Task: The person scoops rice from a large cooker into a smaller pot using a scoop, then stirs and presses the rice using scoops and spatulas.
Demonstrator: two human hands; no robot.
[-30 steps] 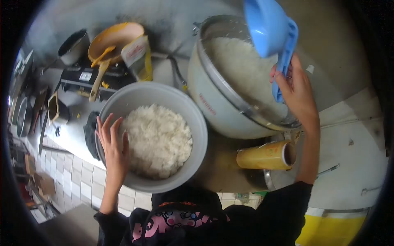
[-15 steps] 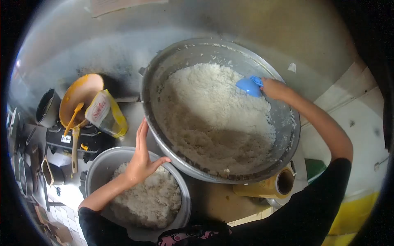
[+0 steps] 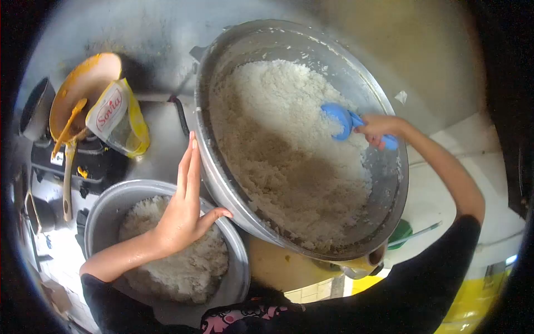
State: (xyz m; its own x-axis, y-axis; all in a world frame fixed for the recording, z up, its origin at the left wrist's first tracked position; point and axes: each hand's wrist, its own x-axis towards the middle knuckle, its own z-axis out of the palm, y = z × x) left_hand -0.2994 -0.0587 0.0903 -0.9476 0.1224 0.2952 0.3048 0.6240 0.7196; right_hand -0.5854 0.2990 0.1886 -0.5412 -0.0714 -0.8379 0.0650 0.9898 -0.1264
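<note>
A large metal pot, tilted, holds a big mass of white cooked rice. My right hand is closed round the handle of a blue plastic scoop, whose bowl is partly sunk in the rice on the right side. With fingers stretched out and thumb apart, my left hand lies against the outer left wall of this pot. Below my left forearm stands a smaller metal pot, also with rice in it.
At left, a pan with an orange spatula sits on a black stove. Beside it stands a yellow-and-white Sovia pouch. A dark pot is farther left. Behind the big pot rises a metal wall.
The scoop has turned and its bowl has gone into the rice. The big pot appears more tilted. The view has shifted, and my left hand stays against the pot.
</note>
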